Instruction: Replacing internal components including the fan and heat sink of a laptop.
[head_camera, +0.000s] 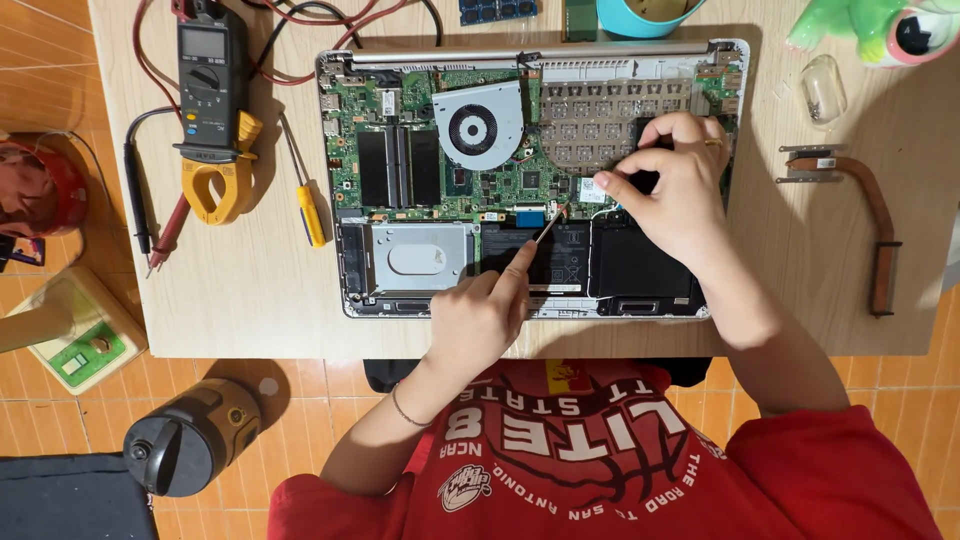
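So there's an opened laptop (530, 180) lying bottom-up on a pale wood-grain surface (250, 290), back cover off, all the guts on show. Green circuit board up top, a round silver fan (478, 125) with a black hub in the middle, a flat stamped-metal drive bay (420, 258) lower left, and a matte black battery (590, 260) along the lower edge.

The left hand (480, 315) is curled closed around a thin tool (547, 230), a slim stick shape with a fine tip, held like a pen. The tip sits right by the blue connector (531, 217) where the board meets the battery. The right hand (670, 185) reaches over the right side of the board with fingers bent and pinched down near a small white-labelled card (592, 187); I can't tell if it's actually gripping anything or just pressing. There's a ring on one finger.

Off to the left of the laptop: a chunky grey and yellow clamp meter (215, 100) with red and black probe leads looping around it, and a yellow-handled screwdriver (308, 205) lying just beside the laptop's left edge. On the right, well apart from the hands, a bent copper heat pipe (870, 215) with a metal bracket at one end. A glossy green figurine (870, 25) sits at the top right corner, with a teal cup (645, 15) near it.
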